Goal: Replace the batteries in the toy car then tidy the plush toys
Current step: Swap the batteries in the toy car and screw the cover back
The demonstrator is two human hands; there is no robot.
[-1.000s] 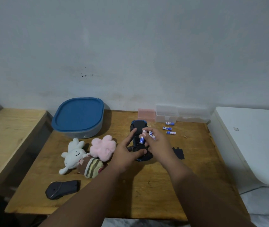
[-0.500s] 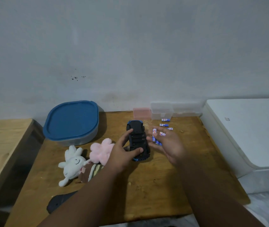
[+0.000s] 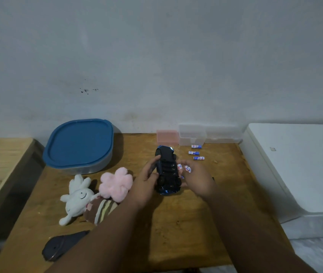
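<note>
Toy car (image 3: 167,168) is gripped by the left hand (image 3: 144,186) near the middle of the table (image 3: 176,233), thumb and fingers curled round its sides. Several batteries (image 3: 185,168) are pinched in the curled fingers of the right hand (image 3: 198,180), just beside the car. Three loose batteries (image 3: 194,153) lie toward the back right corner; plush toys (image 3: 78,196) are gathered near the left edge.

"BC" on held batteries (image 3: 187,168), partly legible

Toy car (image 3: 167,170) in left hand (image 3: 145,185), batteries (image 3: 185,168) in right hand (image 3: 199,179).
</note>
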